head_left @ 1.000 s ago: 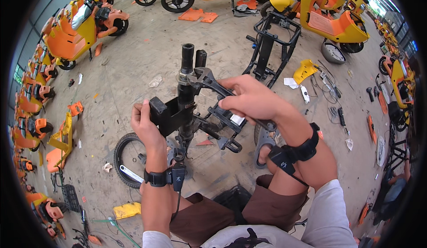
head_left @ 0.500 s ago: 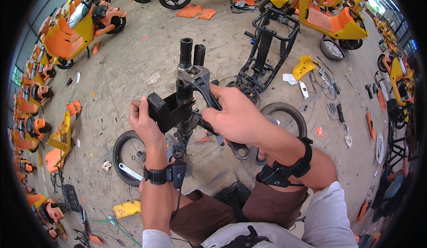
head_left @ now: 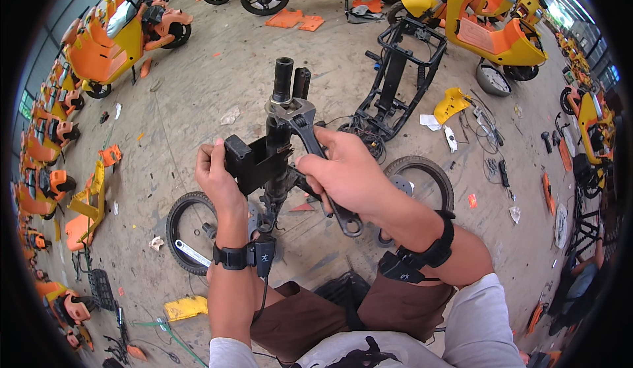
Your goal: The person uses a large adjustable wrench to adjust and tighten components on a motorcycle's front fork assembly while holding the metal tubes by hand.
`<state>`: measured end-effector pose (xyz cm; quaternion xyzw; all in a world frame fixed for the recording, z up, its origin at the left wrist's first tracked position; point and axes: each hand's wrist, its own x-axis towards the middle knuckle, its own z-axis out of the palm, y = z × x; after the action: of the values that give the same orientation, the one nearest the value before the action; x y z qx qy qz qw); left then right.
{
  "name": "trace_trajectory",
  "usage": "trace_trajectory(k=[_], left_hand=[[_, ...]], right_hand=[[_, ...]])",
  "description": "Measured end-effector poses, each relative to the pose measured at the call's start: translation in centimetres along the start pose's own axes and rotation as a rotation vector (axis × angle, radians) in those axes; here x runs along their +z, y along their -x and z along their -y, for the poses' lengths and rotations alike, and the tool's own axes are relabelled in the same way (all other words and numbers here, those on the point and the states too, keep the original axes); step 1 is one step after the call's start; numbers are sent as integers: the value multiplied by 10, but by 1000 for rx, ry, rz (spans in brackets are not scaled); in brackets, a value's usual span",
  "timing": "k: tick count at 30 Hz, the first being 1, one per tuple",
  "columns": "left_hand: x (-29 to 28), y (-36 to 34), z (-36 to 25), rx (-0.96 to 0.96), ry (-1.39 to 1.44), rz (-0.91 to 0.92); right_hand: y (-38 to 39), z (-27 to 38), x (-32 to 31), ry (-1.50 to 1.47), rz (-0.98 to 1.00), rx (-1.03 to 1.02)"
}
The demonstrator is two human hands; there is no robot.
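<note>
Centre of frame: black upright steel steering tube (head_left: pixel 283 81), silvery collar (head_left: pixel 277 106) below its top. Large dark-grey metal adjustable wrench (head_left: pixel 308 136) meets the tube at the collar, handle slanting down toward lower right, ring-shaped end lowest. How tightly the jaws sit, cannot tell.

Right hand (head_left: pixel 346 170), right of centre: fingers closed round the wrench handle, mid-length. Left hand (head_left: pixel 216 178), left of centre: fingers bent, at the left end of a black rectangular box-shaped bracket (head_left: pixel 247 160) fixed before the tube; whether they grip or merely rest there, cannot tell.

Below, left of the tube: black-tyred wheel (head_left: pixel 174 226), with a pale metal ring-ended spanner (head_left: pixel 191 252) across its lower part. Second black-tyred wheel (head_left: pixel 440 175) right of the right hand. Upper right: bare black tubular frame (head_left: pixel 391 81) on the floor; yellow plastic panel (head_left: pixel 452 104) right of it. Yellow-and-orange scooter (head_left: pixel 109 55) at upper left.
</note>
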<state>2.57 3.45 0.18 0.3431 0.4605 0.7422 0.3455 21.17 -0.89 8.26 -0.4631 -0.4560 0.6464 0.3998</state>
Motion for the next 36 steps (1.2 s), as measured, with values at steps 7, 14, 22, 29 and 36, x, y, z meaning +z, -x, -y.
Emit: trace_trajectory(k=[7,14,22,29,36], left_hand=[[-2,-1,2,-1,10,7],[-6,-4,5,7,-17,23],[1,-2,-4,16,-64,-33],[-22,-13,10,-50,-189,33],[-27,-12,4,-2,-234,28]], right_hand=[[1,-9,27,-59,-119,-59],[0,-10,38,-46,-114,-68],[15,-17,29,-192,-96,-69],[95,19,-82,-143,-585,-415],[260,-137,-244,253,-1161,67]])
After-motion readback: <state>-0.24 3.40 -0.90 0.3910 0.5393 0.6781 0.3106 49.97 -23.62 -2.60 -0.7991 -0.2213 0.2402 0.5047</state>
